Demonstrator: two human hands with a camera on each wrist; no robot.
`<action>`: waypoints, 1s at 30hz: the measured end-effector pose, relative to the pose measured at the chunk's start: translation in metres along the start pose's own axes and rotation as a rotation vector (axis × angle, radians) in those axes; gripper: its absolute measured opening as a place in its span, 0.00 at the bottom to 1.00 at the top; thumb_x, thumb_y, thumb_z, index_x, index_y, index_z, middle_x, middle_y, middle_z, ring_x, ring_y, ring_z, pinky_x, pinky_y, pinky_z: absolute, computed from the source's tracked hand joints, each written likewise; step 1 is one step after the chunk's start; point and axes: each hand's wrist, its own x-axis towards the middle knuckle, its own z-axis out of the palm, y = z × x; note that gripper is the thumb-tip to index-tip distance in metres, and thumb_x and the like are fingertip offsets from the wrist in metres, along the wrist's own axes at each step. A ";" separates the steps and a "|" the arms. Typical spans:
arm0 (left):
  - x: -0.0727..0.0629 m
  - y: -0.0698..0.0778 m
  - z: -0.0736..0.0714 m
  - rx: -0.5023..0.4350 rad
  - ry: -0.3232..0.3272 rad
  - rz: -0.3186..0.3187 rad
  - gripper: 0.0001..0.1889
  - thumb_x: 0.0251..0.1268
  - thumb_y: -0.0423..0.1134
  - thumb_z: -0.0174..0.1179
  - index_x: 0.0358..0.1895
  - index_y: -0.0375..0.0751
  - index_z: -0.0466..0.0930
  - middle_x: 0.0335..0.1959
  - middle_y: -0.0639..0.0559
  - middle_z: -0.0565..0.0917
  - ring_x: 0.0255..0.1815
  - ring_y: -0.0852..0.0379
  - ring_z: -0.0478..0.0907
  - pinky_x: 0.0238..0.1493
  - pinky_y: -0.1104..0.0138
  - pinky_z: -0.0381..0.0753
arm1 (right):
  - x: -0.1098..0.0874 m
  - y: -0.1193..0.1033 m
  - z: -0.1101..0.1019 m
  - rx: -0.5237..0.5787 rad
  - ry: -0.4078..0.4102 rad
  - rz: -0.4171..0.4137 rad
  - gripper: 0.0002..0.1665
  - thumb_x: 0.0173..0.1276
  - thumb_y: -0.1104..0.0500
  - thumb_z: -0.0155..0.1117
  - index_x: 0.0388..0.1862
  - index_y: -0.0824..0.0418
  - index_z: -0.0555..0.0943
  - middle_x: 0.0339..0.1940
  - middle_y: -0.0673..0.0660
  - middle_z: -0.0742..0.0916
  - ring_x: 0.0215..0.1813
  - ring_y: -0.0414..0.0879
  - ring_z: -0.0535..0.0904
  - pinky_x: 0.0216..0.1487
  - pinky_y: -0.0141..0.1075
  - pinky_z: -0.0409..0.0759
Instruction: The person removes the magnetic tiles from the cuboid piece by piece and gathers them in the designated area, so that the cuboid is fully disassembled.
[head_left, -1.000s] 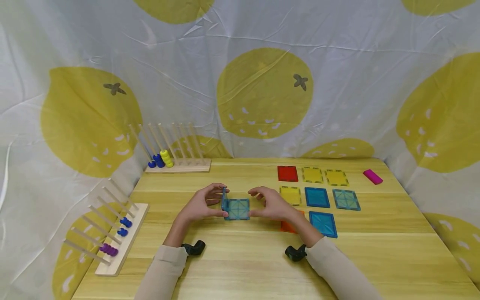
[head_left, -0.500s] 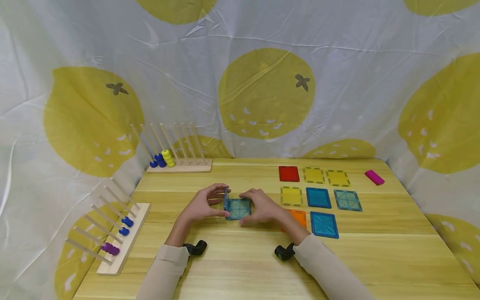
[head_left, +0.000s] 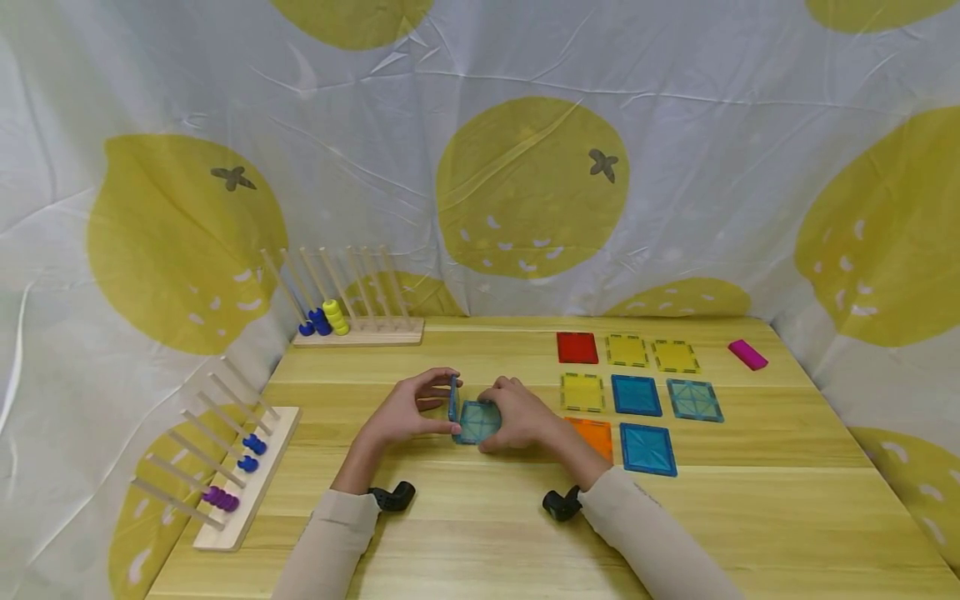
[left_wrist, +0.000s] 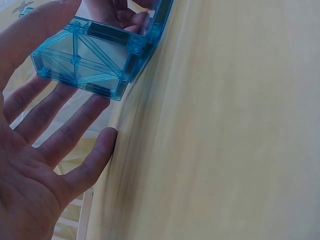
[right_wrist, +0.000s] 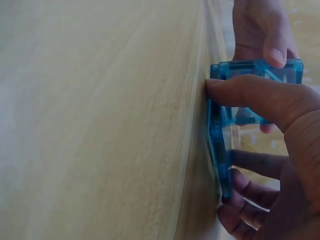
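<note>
Between thumb and fingers, my left hand [head_left: 405,410] pinches a clear blue square magnetic tile [head_left: 453,398], which stands on edge. A second light blue square magnetic tile [head_left: 478,422] lies flat just right of it. My right hand [head_left: 523,415] grips this flat tile, its thumb at the near edge and its fingers at the far edge. In the left wrist view the upright tile [left_wrist: 82,60] shows cross-shaped ribs, and the two tiles meet at a corner. The right wrist view shows the flat tile [right_wrist: 217,140] nearly edge-on, held between thumb and fingertips.
Right of my hands lie several square tiles: red [head_left: 577,347], yellow [head_left: 582,392], blue [head_left: 648,449], orange [head_left: 591,439]. A magenta block [head_left: 747,355] sits at the far right. Wooden peg racks with beads stand at back left [head_left: 360,333] and left [head_left: 251,483].
My right hand has moved left onto the flat tile and taken hold of it. That tile has turned slightly and shifted a little toward me. My left hand stays nearly still with the upright tile.
</note>
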 end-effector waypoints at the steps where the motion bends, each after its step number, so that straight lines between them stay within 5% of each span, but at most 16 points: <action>1: 0.000 0.000 0.000 -0.001 0.002 0.004 0.44 0.54 0.36 0.79 0.75 0.37 0.67 0.70 0.37 0.76 0.70 0.38 0.76 0.71 0.44 0.74 | 0.000 -0.001 0.000 0.001 0.006 0.007 0.45 0.48 0.40 0.83 0.64 0.57 0.82 0.55 0.54 0.80 0.53 0.48 0.72 0.54 0.42 0.80; 16: 0.002 -0.003 0.003 0.021 0.025 -0.013 0.44 0.54 0.38 0.80 0.75 0.38 0.68 0.71 0.37 0.75 0.69 0.40 0.78 0.70 0.46 0.76 | -0.009 0.003 -0.007 0.079 0.073 0.005 0.43 0.41 0.45 0.84 0.59 0.59 0.85 0.52 0.56 0.83 0.49 0.48 0.74 0.50 0.41 0.80; 30: 0.001 -0.003 0.002 0.026 0.036 -0.051 0.45 0.52 0.41 0.81 0.75 0.41 0.68 0.70 0.41 0.76 0.70 0.42 0.77 0.71 0.49 0.76 | -0.054 0.031 -0.044 0.130 0.194 -0.024 0.40 0.47 0.47 0.84 0.62 0.54 0.83 0.56 0.53 0.81 0.54 0.48 0.75 0.52 0.46 0.82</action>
